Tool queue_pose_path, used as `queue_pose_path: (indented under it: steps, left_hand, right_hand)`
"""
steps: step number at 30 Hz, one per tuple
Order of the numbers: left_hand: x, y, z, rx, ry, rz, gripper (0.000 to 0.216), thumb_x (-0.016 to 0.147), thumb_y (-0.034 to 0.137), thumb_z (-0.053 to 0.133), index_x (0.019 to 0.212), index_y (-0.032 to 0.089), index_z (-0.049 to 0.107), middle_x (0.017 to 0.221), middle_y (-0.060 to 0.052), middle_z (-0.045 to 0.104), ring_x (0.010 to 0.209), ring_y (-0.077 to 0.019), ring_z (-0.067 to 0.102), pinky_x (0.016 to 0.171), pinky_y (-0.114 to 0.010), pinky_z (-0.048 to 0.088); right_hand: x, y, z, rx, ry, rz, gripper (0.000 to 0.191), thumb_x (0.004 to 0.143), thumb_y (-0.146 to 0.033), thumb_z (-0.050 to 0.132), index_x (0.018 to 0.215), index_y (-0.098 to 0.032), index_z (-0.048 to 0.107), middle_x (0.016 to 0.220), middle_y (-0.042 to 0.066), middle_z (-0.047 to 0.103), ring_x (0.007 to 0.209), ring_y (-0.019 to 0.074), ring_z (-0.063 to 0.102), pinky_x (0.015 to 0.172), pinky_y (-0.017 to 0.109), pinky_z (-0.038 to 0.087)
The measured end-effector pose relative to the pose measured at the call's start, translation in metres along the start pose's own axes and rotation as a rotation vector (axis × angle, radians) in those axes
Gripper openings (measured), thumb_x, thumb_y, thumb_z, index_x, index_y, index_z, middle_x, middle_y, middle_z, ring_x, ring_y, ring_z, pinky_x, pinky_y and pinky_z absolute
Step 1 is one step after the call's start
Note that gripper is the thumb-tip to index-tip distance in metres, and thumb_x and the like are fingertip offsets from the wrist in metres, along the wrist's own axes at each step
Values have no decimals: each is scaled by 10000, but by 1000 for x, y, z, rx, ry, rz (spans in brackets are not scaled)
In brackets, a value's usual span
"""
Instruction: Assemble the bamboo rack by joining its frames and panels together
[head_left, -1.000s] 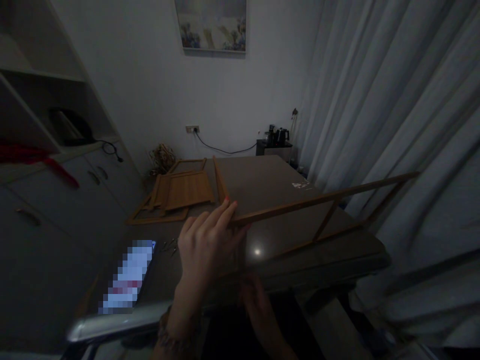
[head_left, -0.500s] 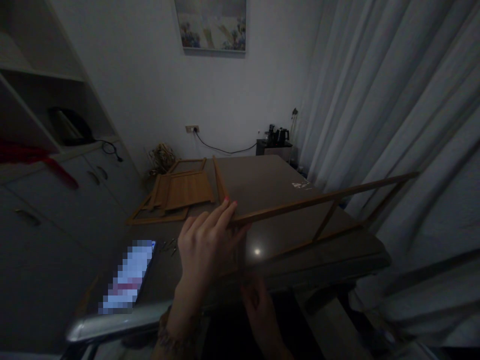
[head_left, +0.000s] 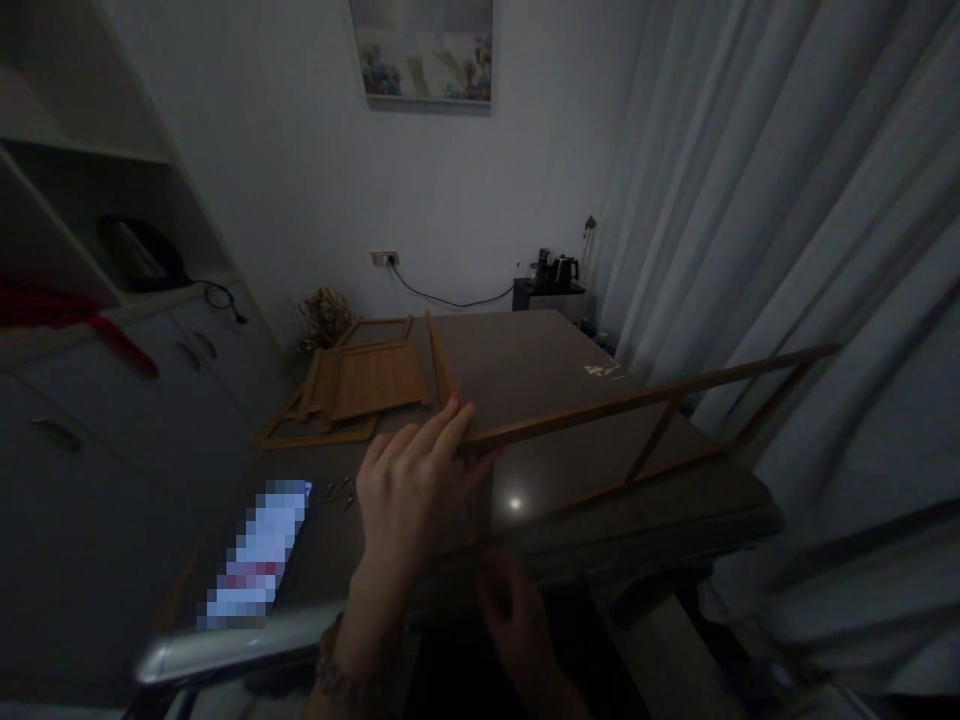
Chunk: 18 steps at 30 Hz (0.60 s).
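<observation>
Head view: a big pale curtain (head_left: 757, 200) hangs on the right, by a brown table (head_left: 517, 350). A long wood frame (head_left: 577, 414) stands on its side along the near edge of the table, with its far end by the curtain. Flat wood boards (head_left: 382, 380) lie in a pile at the back left. A thin wood bar (head_left: 442, 365) runs back from the person's fingers. The left hand (head_left: 416, 480) pinches the left end of the frame, fingers over the top and thumb below. The right hand (head_left: 517, 615) is low and dark by the table edge, fingers curled; one cannot tell if it holds something. A phone (head_left: 255, 555) lies on the left, and tiny screws (head_left: 347, 503) lie between it and the left hand.
</observation>
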<state>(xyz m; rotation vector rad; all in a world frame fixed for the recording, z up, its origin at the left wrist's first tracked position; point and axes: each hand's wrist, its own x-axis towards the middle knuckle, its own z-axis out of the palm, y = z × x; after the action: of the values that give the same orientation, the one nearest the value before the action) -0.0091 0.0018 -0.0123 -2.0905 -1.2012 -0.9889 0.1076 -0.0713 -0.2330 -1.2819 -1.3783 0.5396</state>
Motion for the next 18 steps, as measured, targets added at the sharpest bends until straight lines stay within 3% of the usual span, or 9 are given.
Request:
queue_pose_path:
  steps: [7,12,18]
  left_hand:
    - [0,0,0,4,18,-5,422,841,474,600,1183,227,628,1179,-7,693,786,-209,680,662,-373,436]
    - [0,0,0,2,29,-3,406,845,465,599,1173,228,633,1164,-6,701,788,-207,682,654,-370,432]
    - [1,0,0,4,31,5,414,842,474,600,1165,219,637,1157,-12,704,771,-207,682,645,-371,427]
  right_hand:
    - [5,-13,-5,410,-83,475,390,762,-537,701,901,-191,583,599,-14,662,474,129,584,439,202,432]
    - [7,-21,-2,629,-43,609,448,647,-577,778,735,-181,587,603,-2,656,530,139,608,518,226,463]
    - [0,-14,1,735,13,652,476,740,-665,638,764,-190,641,732,18,662,690,176,635,665,282,502]
